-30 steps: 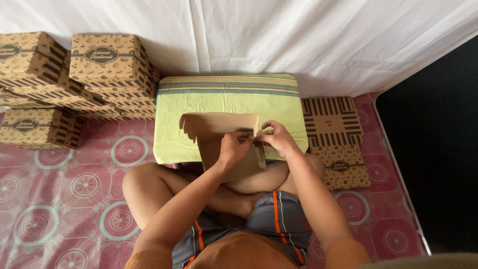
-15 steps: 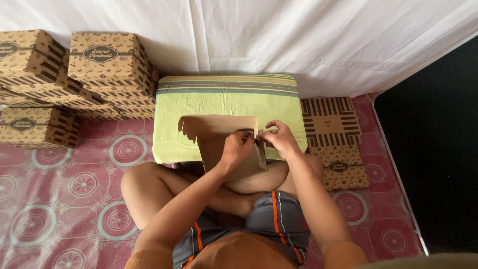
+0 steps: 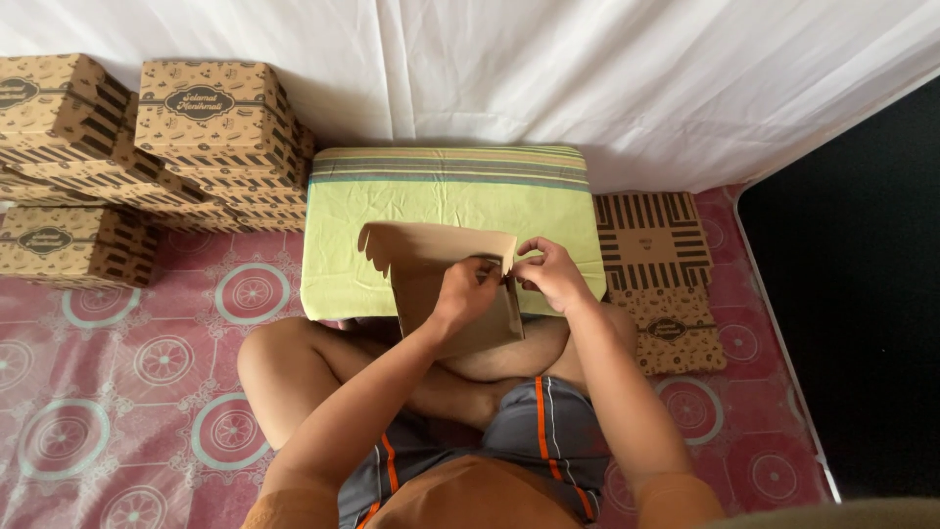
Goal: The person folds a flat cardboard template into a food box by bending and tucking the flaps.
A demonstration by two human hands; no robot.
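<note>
A plain brown cardboard box blank (image 3: 431,257), partly folded, rests on a green striped cushion (image 3: 450,191) and my crossed legs. My left hand (image 3: 468,292) presses on the blank's right part, fingers curled on the card. My right hand (image 3: 550,274) pinches the blank's upper right edge, close beside the left hand. The blank's left flap has a scalloped edge and sticks out over the cushion.
Several folded printed cardboard boxes (image 3: 201,108) are stacked at the left against a white cloth wall (image 3: 548,69). Flat printed box blanks (image 3: 654,257) lie on the right of the cushion. A pink patterned mat (image 3: 117,392) covers the floor; a dark area (image 3: 862,294) lies at the right.
Both hands have stayed on the blank's right edge, working the fold; they shifted only slightly. The blank's position is almost the same.
</note>
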